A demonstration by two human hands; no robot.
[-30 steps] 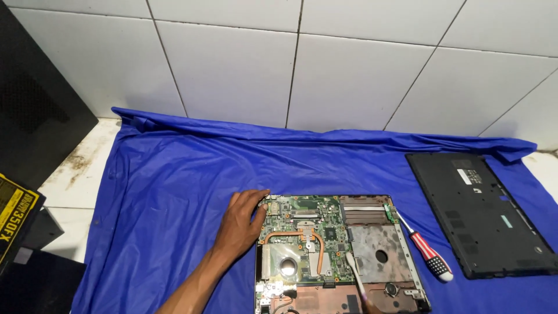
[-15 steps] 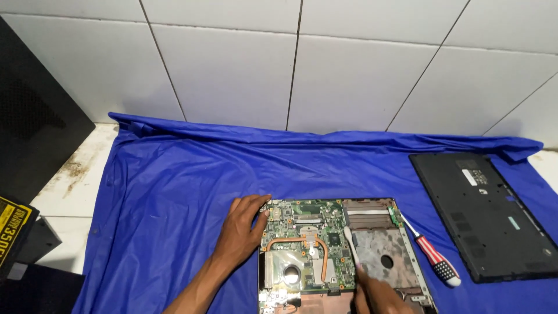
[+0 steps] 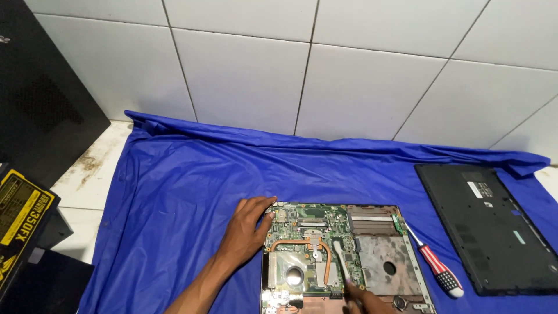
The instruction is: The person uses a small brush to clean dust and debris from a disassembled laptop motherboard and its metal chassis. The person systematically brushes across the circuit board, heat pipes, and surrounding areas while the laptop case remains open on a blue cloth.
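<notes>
Head view: left hand (image 3: 247,232) lies flat, gripping nothing, on the opened laptop (image 3: 340,259); right hand (image 3: 365,301) grips a white tool (image 3: 341,261); yellow-labelled black box (image 3: 20,224) far left.

Glossy blue cloth (image 3: 192,192), glazed white tiles (image 3: 360,87), matt black plastic cover (image 3: 494,227)

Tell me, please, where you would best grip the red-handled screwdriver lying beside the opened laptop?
Probably by its red-and-white striped handle, coming from the right. The screwdriver lies flat on the blue cloth, its shaft pointing up-left against the opened laptop, while the handle end lies in the gap towards the black bottom cover.
</notes>
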